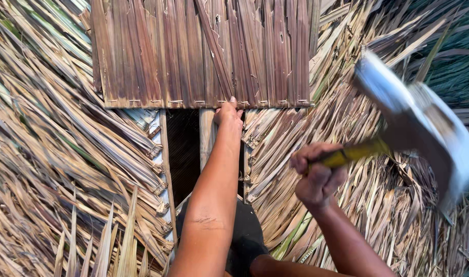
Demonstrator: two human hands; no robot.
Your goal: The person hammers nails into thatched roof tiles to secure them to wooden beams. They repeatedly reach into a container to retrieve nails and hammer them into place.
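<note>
One view, from the head, is recorded. The left hand (227, 112) is pressed fingers-down on the lower stitched edge of a woven palm-leaf panel (201, 51), just above a wooden slat (207, 134). The right hand (316, 177) is clenched around the yellow handle of a cleaver (419, 120), raised well apart from the panel. The blade is motion-blurred; its edge cannot be made out.

Single view only, worn on the head, aimed steeply down along both outstretched forearms. Close range: left hand (227, 113) at frame centre against the lower edge of the woven palm-leaf panel (201, 51), right hand (319, 177) nearer the lens. Dried thatch leaves (55, 169) out to every border.
</note>
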